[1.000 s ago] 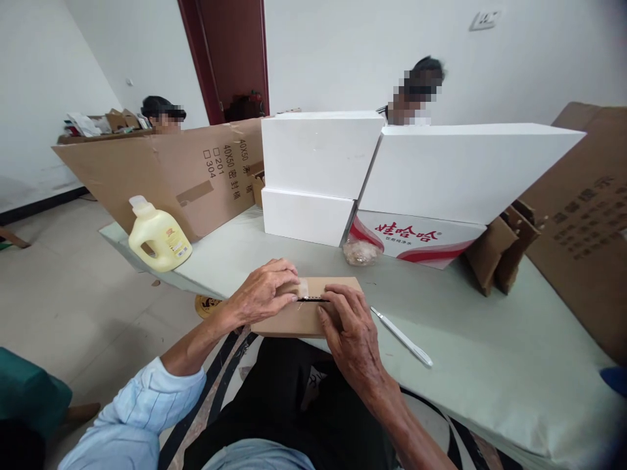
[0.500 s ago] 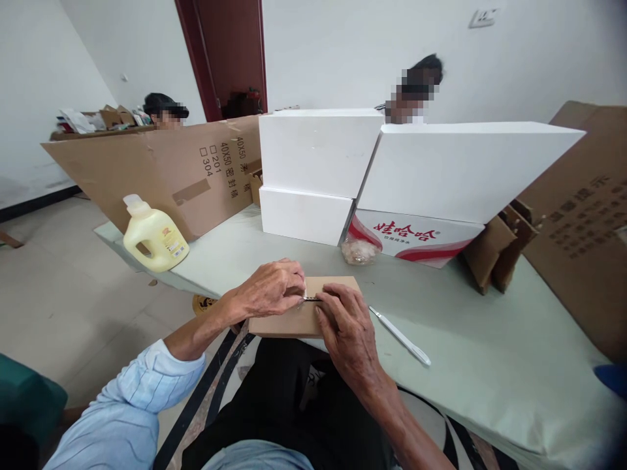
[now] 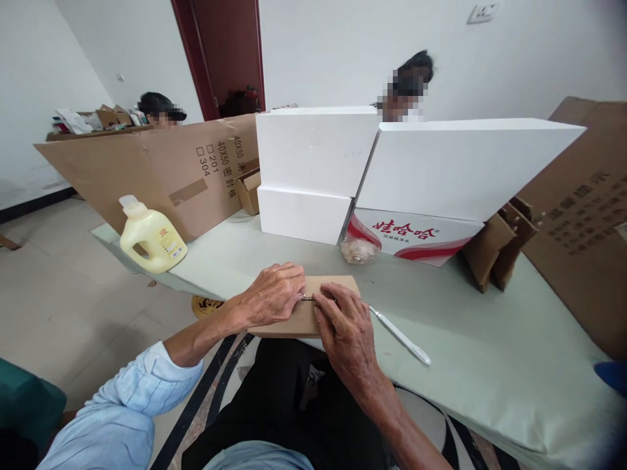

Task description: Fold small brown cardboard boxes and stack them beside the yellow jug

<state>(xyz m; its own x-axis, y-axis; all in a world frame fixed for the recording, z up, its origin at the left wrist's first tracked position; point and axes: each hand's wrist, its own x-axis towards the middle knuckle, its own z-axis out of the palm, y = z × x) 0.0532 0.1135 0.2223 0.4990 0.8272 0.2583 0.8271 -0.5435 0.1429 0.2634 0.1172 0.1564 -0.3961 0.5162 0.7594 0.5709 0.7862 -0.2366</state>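
Observation:
A brown cardboard box (image 3: 294,326) lies flat at the table's near edge, in front of my lap. Across its top, between my hands, runs a short thin dark strip (image 3: 308,297) with light specks, too small to name. My left hand (image 3: 277,295) is closed, its thumb and forefinger pinching the strip's left end. Bent fingers of my right hand (image 3: 345,320) press the other end against the cardboard, the thumb lying nearer me. Both fingertips hide the strip's ends. Just right of this hand lies a white-handled knife (image 3: 401,336).
White boxes (image 3: 304,215) stand stacked beyond my hands, beside a red-and-white carton (image 3: 416,238). A crumpled clear plastic bundle (image 3: 359,250) sits before them. At left are a yellow jug (image 3: 154,241) and a large cardboard sheet (image 3: 161,176). Two people sit behind.
My left fingers have closed in more and turned slightly over the strip; the whitish bit beside them is no longer visible. My right fingertips have shifted slightly left. The view has shifted a little.

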